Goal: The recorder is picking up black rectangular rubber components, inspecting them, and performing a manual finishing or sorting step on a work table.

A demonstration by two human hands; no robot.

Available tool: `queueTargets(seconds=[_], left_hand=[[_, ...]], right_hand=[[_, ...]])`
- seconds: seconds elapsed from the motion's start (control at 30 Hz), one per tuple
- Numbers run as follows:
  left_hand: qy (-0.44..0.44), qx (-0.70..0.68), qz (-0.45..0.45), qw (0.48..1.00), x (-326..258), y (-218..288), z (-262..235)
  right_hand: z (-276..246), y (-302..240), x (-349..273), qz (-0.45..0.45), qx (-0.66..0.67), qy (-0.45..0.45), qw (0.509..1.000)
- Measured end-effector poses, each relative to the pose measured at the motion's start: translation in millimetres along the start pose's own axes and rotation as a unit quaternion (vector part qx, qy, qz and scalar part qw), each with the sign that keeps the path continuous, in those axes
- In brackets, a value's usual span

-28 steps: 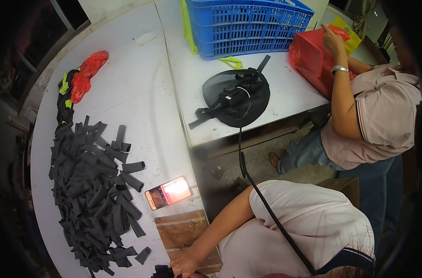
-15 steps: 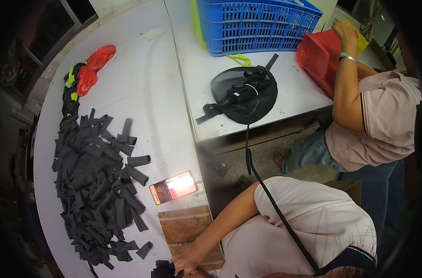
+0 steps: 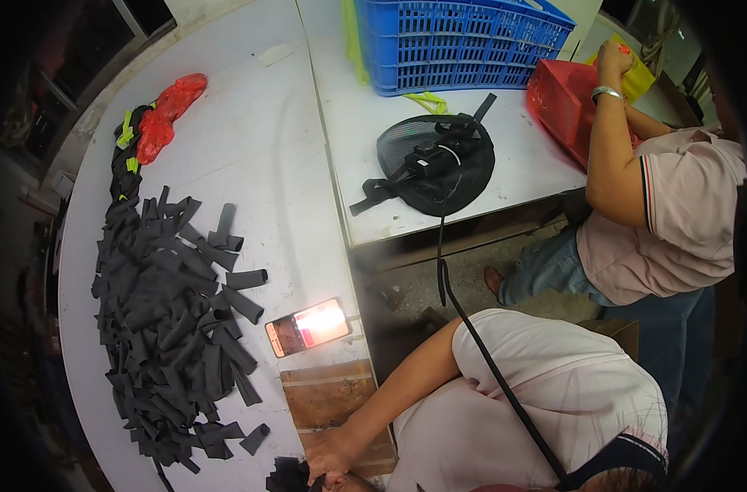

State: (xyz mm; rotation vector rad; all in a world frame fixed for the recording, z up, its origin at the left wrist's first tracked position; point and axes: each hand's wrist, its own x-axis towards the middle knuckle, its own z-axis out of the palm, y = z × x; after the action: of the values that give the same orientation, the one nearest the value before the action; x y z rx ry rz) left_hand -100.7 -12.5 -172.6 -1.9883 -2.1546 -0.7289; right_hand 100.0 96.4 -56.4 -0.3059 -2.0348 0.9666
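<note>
Your right hand (image 3: 332,453) sits at six o'clock, fingers bent down at a bunch of black fabric pieces (image 3: 288,474); the lower edge crops the fingertips, so you cannot tell if they pinch one. The skin just beside it, perhaps your left hand (image 3: 350,484), is too cut off to read. From there, the pile of black tubes (image 3: 164,303) lies on the bench (image 3: 250,197) toward ten o'clock. You seem to be handling pieces; next calls for a clean grip on one.
</note>
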Motion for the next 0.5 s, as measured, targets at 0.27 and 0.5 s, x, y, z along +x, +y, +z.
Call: queueTargets(seconds=[0.27,0.5], left_hand=[[0.020,-0.130,-0.090,0.987,-6.4,-8.7,9.0],[0.034,-0.246,-0.101,0.963,-13.8,-17.3,19.2]], right_hand=[[-23.1,-17.9,8.5,0.060,0.019,-0.074,0.995],[-22.9,-15.5,4.9,0.073,0.036,-0.072,0.994]])
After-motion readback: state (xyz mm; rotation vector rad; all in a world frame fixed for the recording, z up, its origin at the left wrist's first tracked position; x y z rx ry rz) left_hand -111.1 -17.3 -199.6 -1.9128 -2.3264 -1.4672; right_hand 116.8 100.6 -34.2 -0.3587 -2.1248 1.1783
